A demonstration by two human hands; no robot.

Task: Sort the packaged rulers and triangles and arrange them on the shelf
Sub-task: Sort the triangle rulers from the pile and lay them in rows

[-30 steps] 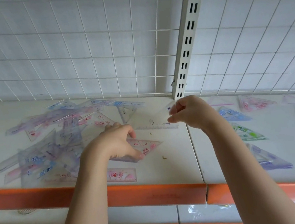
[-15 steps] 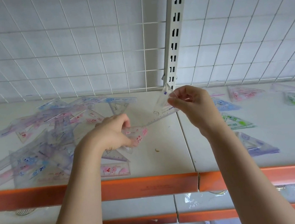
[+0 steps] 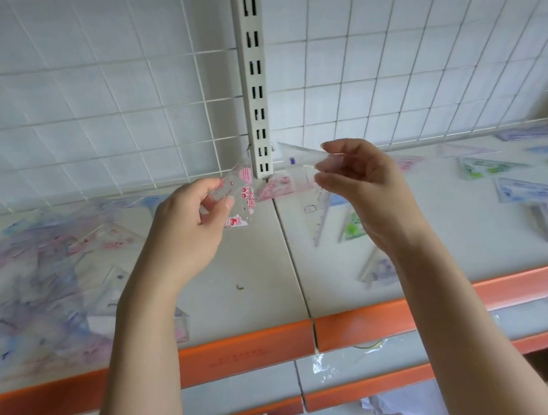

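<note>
while a blurred heap of clear packaged rulers and triangles (image 3: 32, 271), too jumbled to be counted, is spread on the left of the shelf (image 3: 260, 278), one clear triangle with pink print (image 3: 242, 197) is pinched above it by the left hand (image 3: 192, 224). one clear triangle with a purple mark (image 3: 298, 163) is pinched by the right hand (image 3: 362, 182). several separate triangles (image 3: 488, 165) are laid out on the right.

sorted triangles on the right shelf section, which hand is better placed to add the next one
Right, probably. The right hand holds a clear triangle above the section where sorted triangles lie apart. The left hand, gripping a red-printed triangle, is over the pile side.
</note>
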